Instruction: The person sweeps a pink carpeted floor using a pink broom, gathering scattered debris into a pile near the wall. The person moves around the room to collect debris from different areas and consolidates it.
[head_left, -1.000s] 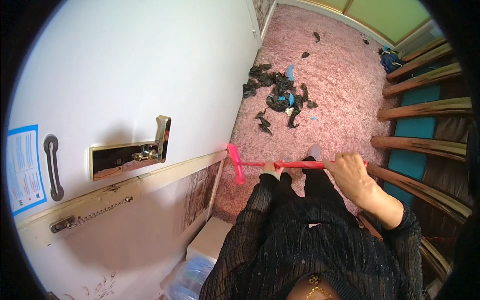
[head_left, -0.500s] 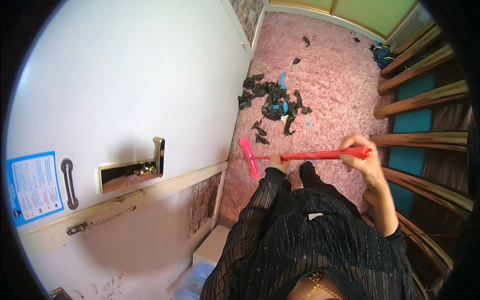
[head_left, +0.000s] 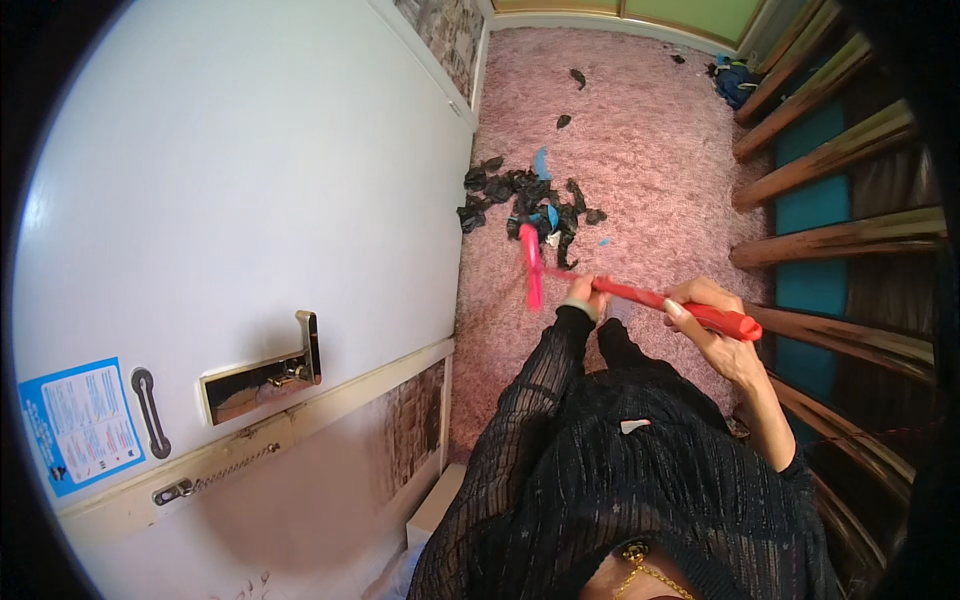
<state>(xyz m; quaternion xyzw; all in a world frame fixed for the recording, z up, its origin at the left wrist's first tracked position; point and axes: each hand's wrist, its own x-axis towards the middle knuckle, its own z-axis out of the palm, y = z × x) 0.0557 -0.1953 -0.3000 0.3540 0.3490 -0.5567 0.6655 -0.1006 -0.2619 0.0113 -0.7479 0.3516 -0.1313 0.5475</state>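
Observation:
A broom (head_left: 637, 294) with a long red handle and a narrow pink crosspiece head (head_left: 532, 272) slants across in front of my body. My left hand (head_left: 588, 294) is closed round the handle close to the head. Higher up, near the thick red end, my right hand (head_left: 712, 322) grips it with the thumb laid along the shaft. Just beyond the head lies a pile of torn black plastic scraps (head_left: 515, 185) with blue pieces (head_left: 541, 163) among them. The head's far tip overlaps the pile's near edge; whether it touches the scraps I cannot tell.
Pink shaggy carpet (head_left: 660, 150) covers the floor. A white door (head_left: 260, 200) with a brass handle (head_left: 310, 350) stands along the left. Wooden balusters (head_left: 840, 250) line the right side. A dark blue bundle (head_left: 735, 85) lies at the far right, and a white box (head_left: 437, 497) sits near my left.
The broom's head has swung away from me and to the right, toward the scraps. The handle now slants, its thick end lower and nearer. Both hands keep their hold.

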